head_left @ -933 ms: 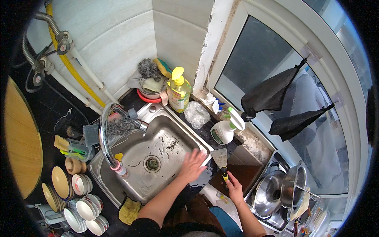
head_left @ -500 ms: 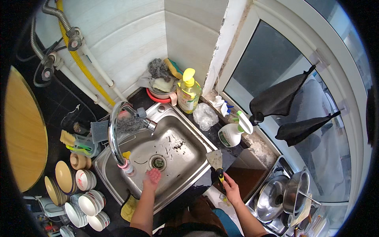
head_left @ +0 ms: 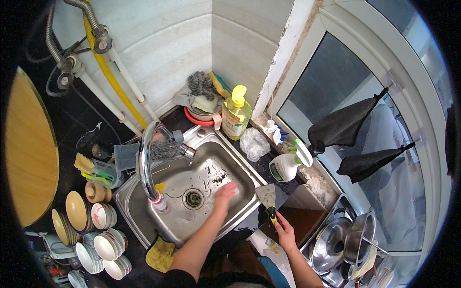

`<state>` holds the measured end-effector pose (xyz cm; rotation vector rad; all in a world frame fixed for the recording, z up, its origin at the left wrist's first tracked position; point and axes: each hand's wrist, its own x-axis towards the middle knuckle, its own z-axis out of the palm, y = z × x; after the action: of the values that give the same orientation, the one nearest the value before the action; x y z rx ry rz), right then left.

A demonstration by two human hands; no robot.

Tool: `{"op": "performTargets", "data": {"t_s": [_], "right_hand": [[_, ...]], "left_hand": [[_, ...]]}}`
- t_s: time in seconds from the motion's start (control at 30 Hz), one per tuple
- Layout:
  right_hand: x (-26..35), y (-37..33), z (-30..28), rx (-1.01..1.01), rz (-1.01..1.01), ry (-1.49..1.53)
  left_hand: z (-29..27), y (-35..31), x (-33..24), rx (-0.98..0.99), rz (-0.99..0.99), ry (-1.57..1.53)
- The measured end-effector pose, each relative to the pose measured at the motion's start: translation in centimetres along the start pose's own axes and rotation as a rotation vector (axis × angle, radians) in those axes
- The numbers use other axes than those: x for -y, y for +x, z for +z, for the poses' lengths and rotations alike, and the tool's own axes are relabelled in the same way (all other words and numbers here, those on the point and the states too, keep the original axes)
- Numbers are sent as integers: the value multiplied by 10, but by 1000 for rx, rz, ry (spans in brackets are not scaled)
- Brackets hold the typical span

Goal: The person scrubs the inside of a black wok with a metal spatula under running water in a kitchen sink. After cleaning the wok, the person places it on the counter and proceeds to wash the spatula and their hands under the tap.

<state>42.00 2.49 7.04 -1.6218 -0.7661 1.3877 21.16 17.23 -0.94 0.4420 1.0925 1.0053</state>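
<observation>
My left hand is over the right part of the steel sink, fingers stretched out and nothing visible in them. Dark scraps lie on the basin floor just beyond its fingertips. A drain holding some greenish bits sits left of the hand. My right hand is closed around the black and yellow handle of a scraper, whose flat metal blade points away from me at the sink's right rim. The curved chrome faucet stands over the basin's left side.
Behind the sink stand a yellow-topped soap bottle and a crumpled plastic bag. A white spray bottle is beyond the scraper. Bowls are stacked at left, a yellow cloth lies in front, and pots stand at right.
My left hand has moved right, from near the drain toward the dark scraps. My right hand still holds the scraper at the sink's right rim. The whole view has shifted slightly.
</observation>
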Motion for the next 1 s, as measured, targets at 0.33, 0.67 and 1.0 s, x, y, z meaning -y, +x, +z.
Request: {"op": "performTargets", "data": {"t_s": [0.33,0.67,1.0], "right_hand": [[7,-2,-21,-81,-42,-143],[5,11,-12,-13,-13,-123],[10,17,-9,8,45,-90]], "left_hand": [[78,29,37,88,502,1420],[64,30,-14,337,874,1566],[-47,50,0,-314,27,502]]}}
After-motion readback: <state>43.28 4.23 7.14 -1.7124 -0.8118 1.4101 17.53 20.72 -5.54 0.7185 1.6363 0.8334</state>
